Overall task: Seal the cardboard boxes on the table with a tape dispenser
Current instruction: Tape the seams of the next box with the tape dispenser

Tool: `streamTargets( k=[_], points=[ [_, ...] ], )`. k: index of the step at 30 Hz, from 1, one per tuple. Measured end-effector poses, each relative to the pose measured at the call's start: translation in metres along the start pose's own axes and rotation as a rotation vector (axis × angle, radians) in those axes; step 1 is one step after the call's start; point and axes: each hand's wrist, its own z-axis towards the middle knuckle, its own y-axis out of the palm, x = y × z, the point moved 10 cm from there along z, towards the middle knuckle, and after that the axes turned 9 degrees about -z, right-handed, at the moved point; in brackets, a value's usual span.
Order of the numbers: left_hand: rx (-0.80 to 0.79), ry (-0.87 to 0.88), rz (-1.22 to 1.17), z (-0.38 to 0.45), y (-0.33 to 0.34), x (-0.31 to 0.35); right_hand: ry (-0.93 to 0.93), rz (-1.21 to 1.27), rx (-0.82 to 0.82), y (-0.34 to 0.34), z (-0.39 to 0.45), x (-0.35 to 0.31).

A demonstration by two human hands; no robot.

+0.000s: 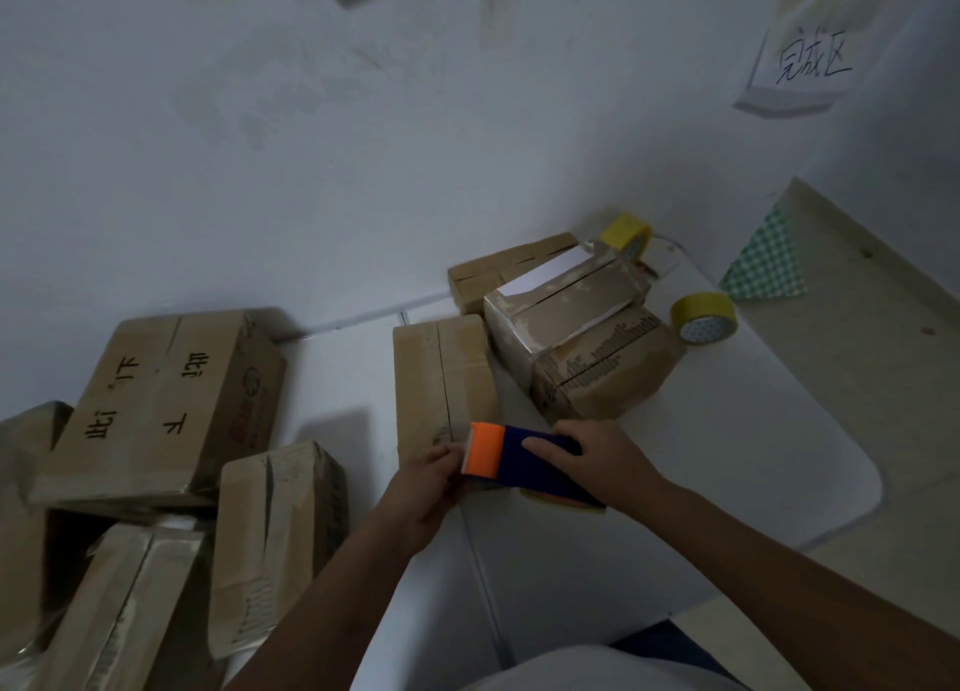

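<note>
Head view: the right hand (597, 464) lies over the blue body of the dispenser (524, 464), fingers curled round it from above, index finger stretched along the top toward the orange end. The left hand (434, 474) meets the orange cutter end at 9 o'clock of the dispenser, its fingertips (451, 451) pressed together there as if pinching at the toothed edge (whether tape lies between them cannot be told). The dispenser is blue with an orange head and a strip of yellow showing under its near side; it sits at the near end of a box (441, 373), touching that box's top at the seam, which runs dark and open along its length.

At 1 o'clock of that box a cluster of boxes (566, 321) stands, one topped with white paper. Two yellow tape rolls lie beyond: one (626, 235) at the wall, another (704, 318) at 3 o'clock of the cluster. All rest on a white table (727, 456). At 9 o'clock, off the table, more boxes (156, 404) lie piled, one printed with black characters. A paper sign (810, 61) hangs on the wall at 1 o'clock.
</note>
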Motion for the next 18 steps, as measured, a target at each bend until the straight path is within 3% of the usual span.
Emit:
streamTargets(
  k=[9, 14, 18],
  points=[
    [0.1, 0.165, 0.093, -0.01, -0.019, 0.008, -0.124, -0.108, -0.123, -0.001, 0.008, -0.01],
    [0.401, 0.258, 0.001, -0.019, -0.109, 0.026, -0.068, -0.251, -0.158, -0.012, 0.005, 0.037],
    [0.45, 0.192, -0.019, -0.017, -0.133, 0.013, -0.036, -0.333, -0.146, -0.016, 0.004, 0.063]
  ],
)
